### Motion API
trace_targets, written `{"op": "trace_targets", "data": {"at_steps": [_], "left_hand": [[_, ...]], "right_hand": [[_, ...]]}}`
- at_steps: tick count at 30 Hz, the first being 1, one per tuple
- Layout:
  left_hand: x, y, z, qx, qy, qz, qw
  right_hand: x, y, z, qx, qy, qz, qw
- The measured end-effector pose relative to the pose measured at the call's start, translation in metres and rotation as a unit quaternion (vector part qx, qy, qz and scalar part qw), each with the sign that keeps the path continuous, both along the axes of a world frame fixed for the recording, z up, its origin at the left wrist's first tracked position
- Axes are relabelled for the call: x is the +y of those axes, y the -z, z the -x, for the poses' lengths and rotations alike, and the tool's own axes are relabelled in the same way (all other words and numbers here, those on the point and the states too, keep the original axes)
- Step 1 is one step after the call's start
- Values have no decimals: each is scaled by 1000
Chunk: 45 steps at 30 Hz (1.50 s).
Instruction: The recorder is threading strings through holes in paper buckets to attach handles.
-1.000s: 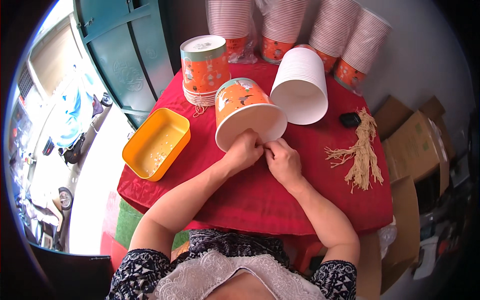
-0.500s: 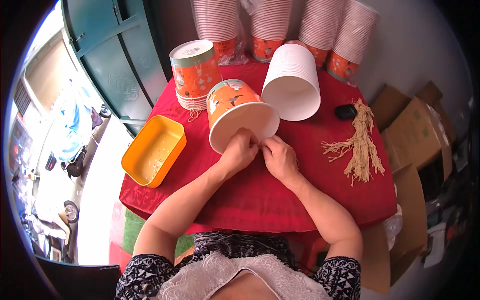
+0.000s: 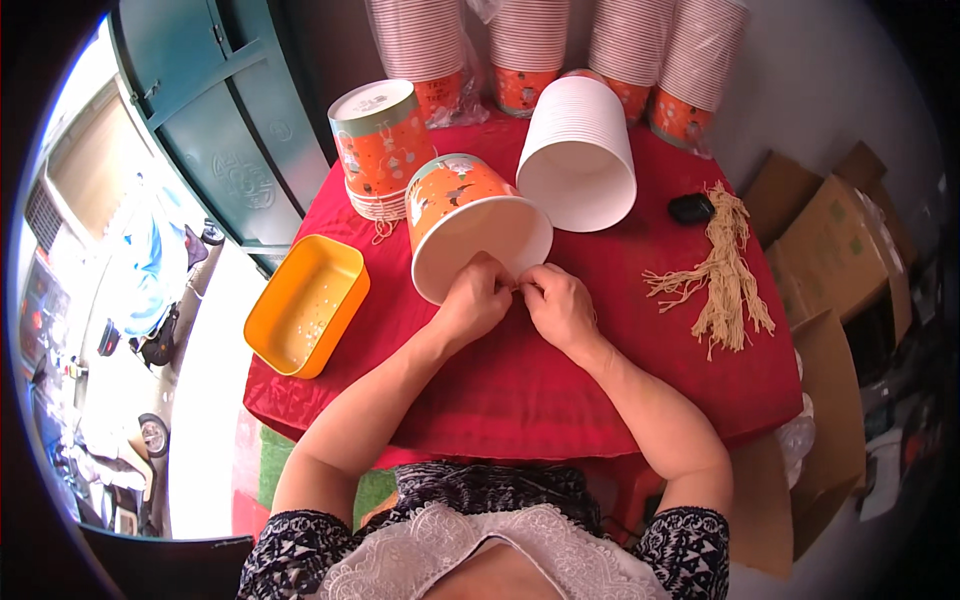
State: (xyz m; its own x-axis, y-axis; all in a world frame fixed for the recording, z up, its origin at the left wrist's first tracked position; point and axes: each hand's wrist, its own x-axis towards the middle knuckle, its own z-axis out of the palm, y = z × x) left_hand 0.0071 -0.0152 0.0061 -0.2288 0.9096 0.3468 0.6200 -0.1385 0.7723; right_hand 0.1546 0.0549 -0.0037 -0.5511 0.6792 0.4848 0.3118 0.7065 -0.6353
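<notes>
An orange printed paper bucket [image 3: 455, 190] lies tilted on the red cloth, its white mouth facing me. At the lower right of its rim, my left hand [image 3: 478, 297] is closed in a pinch, its fingers partly in front of the mouth. My right hand [image 3: 560, 308] pinches just beside it, and the fingertips of both hands nearly meet. Whatever small thing lies between them is too hidden to make out. Behind to the right, a stack of white buckets [image 3: 575, 150] lies on its side, open end toward me.
An upside-down stack of orange buckets [image 3: 380, 140] stands behind left, a string hanging from it. A yellow tub [image 3: 305, 305] with small bits sits left. Tan strings [image 3: 725, 280] and a black object [image 3: 690, 208] lie right. Wrapped bucket stacks [image 3: 528, 50] line the wall; cardboard boxes [image 3: 840, 260] stand right.
The view has shifted slightly. Both hands stay at the bucket's rim in nearly the same pinch; nothing has been visibly taken or let go.
</notes>
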Motion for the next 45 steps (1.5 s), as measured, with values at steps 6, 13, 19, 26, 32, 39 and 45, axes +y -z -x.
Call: {"op": "trace_targets", "data": {"at_steps": [6, 13, 19, 26, 32, 39, 45], "left_hand": [[1, 2, -2, 19, -3, -21, 1000], [5, 5, -1, 13, -14, -41, 999], [6, 4, 2, 6, -18, 0, 1000], [7, 4, 0, -1, -38, 5, 999], [8, 7, 0, 20, -55, 17, 998], [12, 1, -2, 46, -70, 13, 996], [10, 6, 1, 53, -69, 2, 996]], "right_hand": [[-1, -1, 0, -8, 3, 17, 1000], [1, -2, -6, -30, -8, -9, 999], [-4, -15, -18, -78, -12, 27, 997], [-4, -13, -23, -101, -4, 5, 995], [-1, -14, -26, -122, -16, -32, 992], [4, -18, -30, -127, -21, -25, 991], [11, -29, -19, -118, 0, 75, 990]]}}
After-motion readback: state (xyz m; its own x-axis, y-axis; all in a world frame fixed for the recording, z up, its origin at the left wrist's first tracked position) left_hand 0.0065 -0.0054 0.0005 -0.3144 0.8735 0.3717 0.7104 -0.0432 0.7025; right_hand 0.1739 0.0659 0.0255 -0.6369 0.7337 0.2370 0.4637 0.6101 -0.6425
